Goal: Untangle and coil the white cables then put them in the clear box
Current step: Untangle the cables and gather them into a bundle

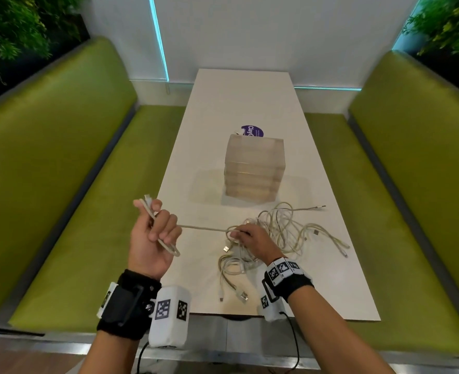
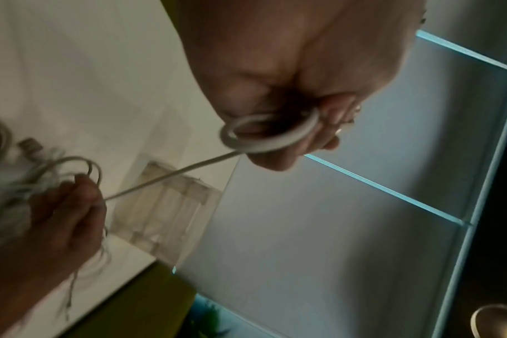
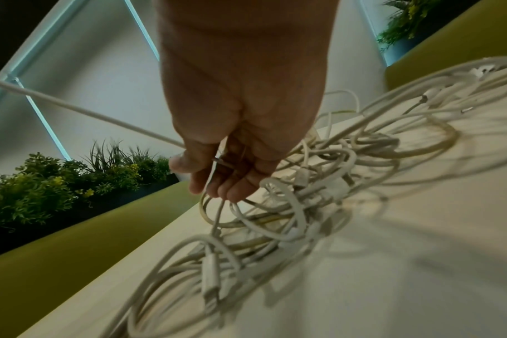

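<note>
Head view high above the table [image 1: 249, 103] looking down its length, wrist views close over it, all sharing its near end

The head view is evenly bright and mostly sharp, with thin cyan light strips [image 1: 159, 39] glowing on the back wall and only soft, pale shadows under the clear box [image 1: 254, 168] on the white surface [image 1: 328, 184]; its wide lens bows the green benches [image 1: 61, 157] outward at the edges. The left wrist view is dimmer and smeared by motion blur, dark in its right corner. The right wrist view blurs the near cables [image 3: 211, 285], which cast faint streaky shadows.
</note>
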Available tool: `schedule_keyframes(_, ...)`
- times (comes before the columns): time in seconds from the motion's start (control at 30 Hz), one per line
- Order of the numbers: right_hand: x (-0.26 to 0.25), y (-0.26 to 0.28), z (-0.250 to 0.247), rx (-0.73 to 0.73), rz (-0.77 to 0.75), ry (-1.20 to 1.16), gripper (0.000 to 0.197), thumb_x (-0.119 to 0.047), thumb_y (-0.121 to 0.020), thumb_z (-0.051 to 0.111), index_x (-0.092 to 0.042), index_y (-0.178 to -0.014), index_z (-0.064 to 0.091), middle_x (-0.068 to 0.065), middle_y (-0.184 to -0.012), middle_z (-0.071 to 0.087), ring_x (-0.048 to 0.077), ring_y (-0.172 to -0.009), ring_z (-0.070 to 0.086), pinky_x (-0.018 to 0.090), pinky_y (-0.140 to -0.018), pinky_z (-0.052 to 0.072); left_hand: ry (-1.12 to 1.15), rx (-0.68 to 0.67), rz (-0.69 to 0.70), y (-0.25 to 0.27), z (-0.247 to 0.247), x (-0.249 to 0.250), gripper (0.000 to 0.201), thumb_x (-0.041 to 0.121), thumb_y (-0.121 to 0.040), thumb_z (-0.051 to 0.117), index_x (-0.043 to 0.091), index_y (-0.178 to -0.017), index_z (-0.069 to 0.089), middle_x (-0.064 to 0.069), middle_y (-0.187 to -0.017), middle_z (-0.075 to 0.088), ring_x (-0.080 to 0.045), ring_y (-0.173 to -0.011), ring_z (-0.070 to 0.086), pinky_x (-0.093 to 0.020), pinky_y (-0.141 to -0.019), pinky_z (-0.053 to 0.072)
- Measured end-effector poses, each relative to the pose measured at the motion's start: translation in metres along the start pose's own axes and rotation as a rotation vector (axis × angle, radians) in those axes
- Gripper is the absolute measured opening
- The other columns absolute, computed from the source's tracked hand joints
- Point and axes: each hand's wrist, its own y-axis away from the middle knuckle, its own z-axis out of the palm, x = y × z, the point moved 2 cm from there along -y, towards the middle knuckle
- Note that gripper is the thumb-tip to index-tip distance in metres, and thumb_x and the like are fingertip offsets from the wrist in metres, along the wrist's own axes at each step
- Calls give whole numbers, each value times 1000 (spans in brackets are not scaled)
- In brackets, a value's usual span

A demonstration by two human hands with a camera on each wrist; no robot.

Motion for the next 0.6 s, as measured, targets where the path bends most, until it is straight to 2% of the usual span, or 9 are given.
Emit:
schedule_keyframes(0.07,1,-1,-1,11,3,-4,22,-24,-91,60,-7,-82,71,-5,-65,58,4,-57,48,27,-62,40,-279,70,82,-5,-5,2,48,62,-87,40,16,-78,53,10,-43,18,-7,-42,13,-19,-36,21)
schedule_keyframes(0.13,-1,-2,1,10,-5,-16,18,-21,-91,60,-9,-88,73,-9,-69,62,2,-60,52,24,-64,43,-761,100,124,-15,-14,-11,35,51,-83,58,16,-89,59,8,-49,35,-10,-44,22,-21,-40,23)
schedule_keyframes(0.2,-9,-1,4,0,-52,-5,17,-17,-91,58,-11,-92,74,-12,-72,64,-4,-63,55,17,-66,46,-1157,22,-7,-24,-22,-40,37,42,-73,74,24,-103,60,3,-67,52,-13,-50,35,-20,-43,30)
schedule_keyframes(0.27,-18,-1,5,-10,-106,-1,18,-10,-91,56,-7,-92,73,-12,-74,65,-8,-65,56,10,-65,44,-1324,-79,-173,-30,-30,-71,49,38,-70,81,25,-111,58,2,-80,59,-13,-60,49,-19,-51,37)
schedule_keyframes(0.37,-25,0,6,-2,-162,-19,16,-6,-90,56,-6,-89,72,-8,-73,65,-6,-65,55,9,-63,41,-1628,-164,-109,-40,-37,-96,25,38,-83,70,16,-92,67,1,-76,65,-20,-73,61,-24,-57,35)
schedule_keyframes(0.4,-25,0,5,2,-167,-18,16,-8,-90,56,-7,-88,71,-10,-71,63,-6,-63,54,9,-62,40,-1660,-160,-82,-41,-40,-99,25,39,-87,65,14,-87,67,-1,-73,65,-22,-73,62,-27,-57,33)
schedule_keyframes(0.47,-23,0,4,2,-162,0,16,-12,-91,56,-9,-86,71,-13,-68,59,-7,-61,52,10,-61,38,-1555,-112,-26,-37,-38,-95,35,42,-90,60,9,-78,64,0,-67,61,-16,-62,56,-28,-56,34)
schedule_keyframes(0.53,-18,-1,3,-20,-133,33,15,-12,-93,55,-11,-89,70,-13,-70,57,-9,-62,51,8,-61,38,-1361,-73,-18,-32,-29,-86,38,40,-90,61,5,-74,62,5,-61,56,-6,-47,43,-24,-47,34)
schedule_keyframes(0.6,-13,-3,5,-35,-115,52,15,-14,-93,55,-16,-83,67,-11,-69,55,-6,-61,50,10,-58,36,-1224,-39,-42,-26,-21,-77,34,35,-91,60,4,-77,64,10,-58,57,-4,-40,37,-23,-38,32)
